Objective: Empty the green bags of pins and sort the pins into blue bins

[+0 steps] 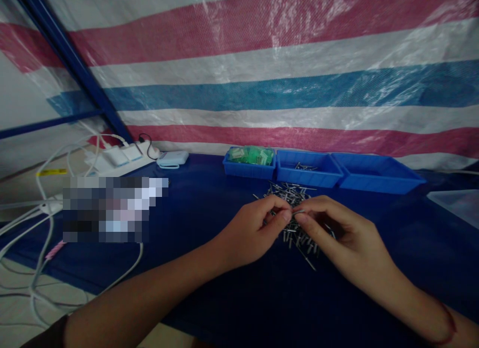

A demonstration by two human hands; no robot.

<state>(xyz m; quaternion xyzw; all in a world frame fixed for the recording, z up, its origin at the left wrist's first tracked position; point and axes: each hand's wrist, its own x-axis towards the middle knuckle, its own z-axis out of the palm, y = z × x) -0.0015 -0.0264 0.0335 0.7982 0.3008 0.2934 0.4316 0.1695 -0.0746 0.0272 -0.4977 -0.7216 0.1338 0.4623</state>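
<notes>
A loose pile of metal blind rivets [290,191] lies on the dark blue tabletop, spread beneath and around both hands. Over the pile, my left hand [258,228] is closed, thumb and forefinger pinched together. My right hand [344,233] faces it with its thumb and forefinger pinched on a small blind rivet [299,212]. The rivet's left end meets my left fingertips, which hide part of it. One long pin [307,260] sticks out of the pile toward the near side.
Behind the pile stand three blue bins: the left bin [249,171] holds green packets [254,155], the middle bin [309,176] several rivets. The right bin [377,173] is beside them. A power strip [127,158], white cables [48,228] and a pale device [172,159] occupy the left.
</notes>
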